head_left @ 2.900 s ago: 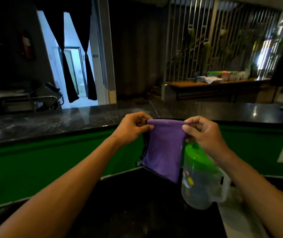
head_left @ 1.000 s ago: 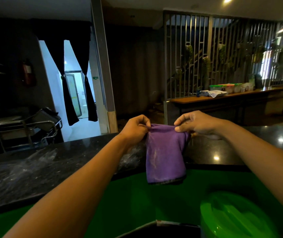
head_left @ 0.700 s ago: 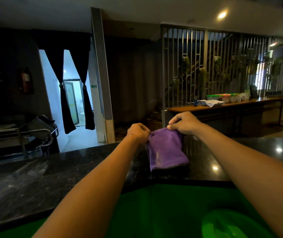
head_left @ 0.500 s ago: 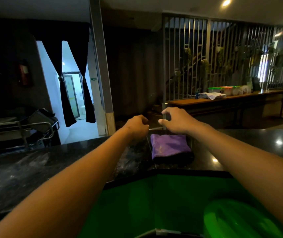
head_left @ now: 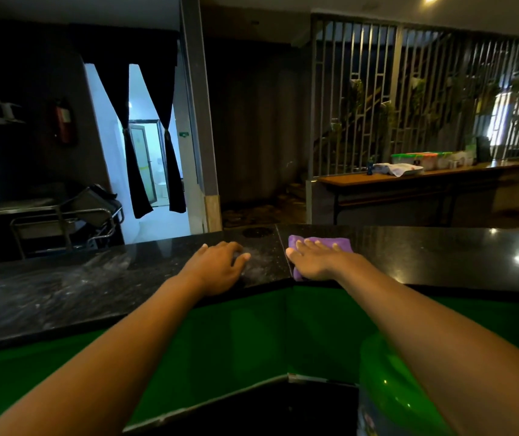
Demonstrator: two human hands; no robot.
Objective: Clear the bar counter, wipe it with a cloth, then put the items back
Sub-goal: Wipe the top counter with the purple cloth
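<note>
Head view. A folded purple microfibre cloth (head_left: 330,245) lies flat on the polished black stone bench (head_left: 440,259), just right of the frame's centre and just right of a thin seam in the stone. The right hand (head_left: 316,259) rests palm-down on the cloth, its fingers (head_left: 318,247) straight and spread, pressing the fabric against the bench; purple shows beyond the fingertips and at the heel of the palm. The left hand (head_left: 217,265) rests on the bare stone just left of the seam, near the right hand but apart from it, with fingers loosely bent and holding nothing. Pale dusty smears mark the bench surface at centre and toward the left edge of the frame. Below the bench edge runs a glossy green front panel (head_left: 251,335). At the lower right, partly behind the right forearm, sits a green plastic lid (head_left: 387,388) of a container whose body is mostly out of frame. In the upper right, a long wooden table (head_left: 425,180) carries plastic tubs and a white cloth before a slatted metal screen (head_left: 409,96). At the upper left, dark tied curtains (head_left: 144,133) frame a bright doorway.
</note>
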